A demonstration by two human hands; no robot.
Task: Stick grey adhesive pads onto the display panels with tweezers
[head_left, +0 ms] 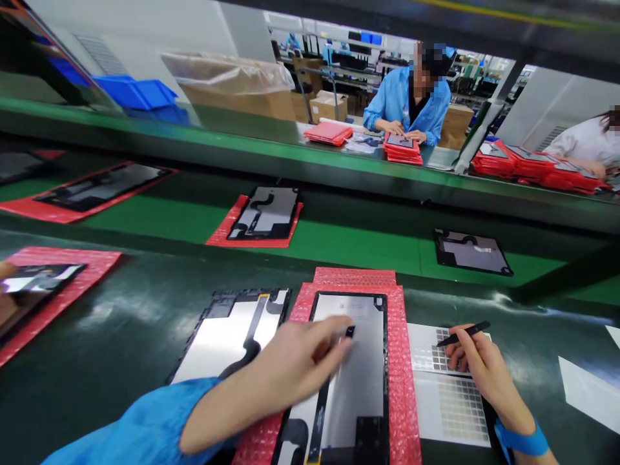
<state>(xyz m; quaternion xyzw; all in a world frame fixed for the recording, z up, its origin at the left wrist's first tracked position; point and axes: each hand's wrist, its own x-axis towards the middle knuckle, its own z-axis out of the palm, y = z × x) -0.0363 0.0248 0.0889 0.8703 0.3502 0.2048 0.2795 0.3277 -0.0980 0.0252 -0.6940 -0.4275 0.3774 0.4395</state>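
A tablet display panel [365,374] lies back side up on red bubble wrap [404,387] in front of me. My left hand [310,352] reaches over it, thumb and forefinger pinched around the small black end of its flex cable [349,331]. The rest of that cable [320,413] runs down the panel, partly hidden by my hand. In my right hand [477,361] are black tweezers [472,330], their tips at a white sheet of small square stickers [426,345]. A second sticker sheet [462,410] lies just below it.
Another panel [217,342] lies left of the wrapped one. Beyond, several panels sit on a green conveyor [368,239], one on red wrap [268,213]. At far left a co-worker's blurred hand [6,290] touches a panel. Across the line, a person in blue [411,97] handles red-wrapped panels.
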